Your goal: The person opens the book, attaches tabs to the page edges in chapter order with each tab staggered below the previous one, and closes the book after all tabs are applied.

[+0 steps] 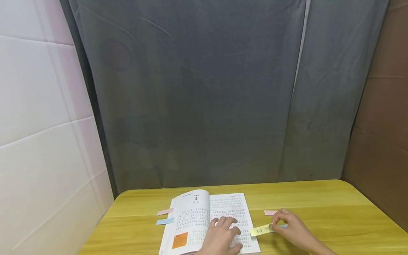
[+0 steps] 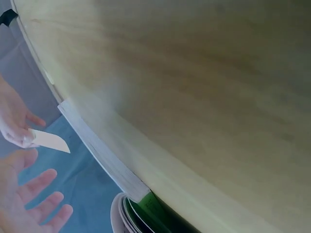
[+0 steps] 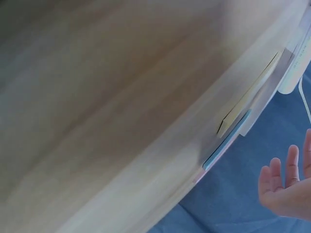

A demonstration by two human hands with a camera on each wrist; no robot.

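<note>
A thick open book (image 1: pixel 224 203) lies on the table, with text on both pages. My left hand (image 1: pixel 223 236) rests on its right page, fingers bent and spread, gripping nothing. My right hand (image 1: pixel 291 228) pinches a yellow paper strip (image 1: pixel 260 230) between thumb and fingers; the strip's free end reaches over the page's right edge. Partly behind that hand is a blue strip (image 1: pixel 283 226), and a pink strip (image 1: pixel 270 213) lies just beyond it. In the left wrist view, a hand holds a pale strip (image 2: pixel 51 141). The right wrist view shows outstretched fingers (image 3: pixel 292 162) at its right edge.
Pink (image 1: pixel 164 211) and blue tabs (image 1: pixel 164 221) stick out from the book's left side. An orange square (image 1: pixel 180 240) is on the left page. The wooden table (image 1: pixel 325 212) meets a grey curtain (image 1: pixel 204 106) behind, between a white left wall and a brown right one.
</note>
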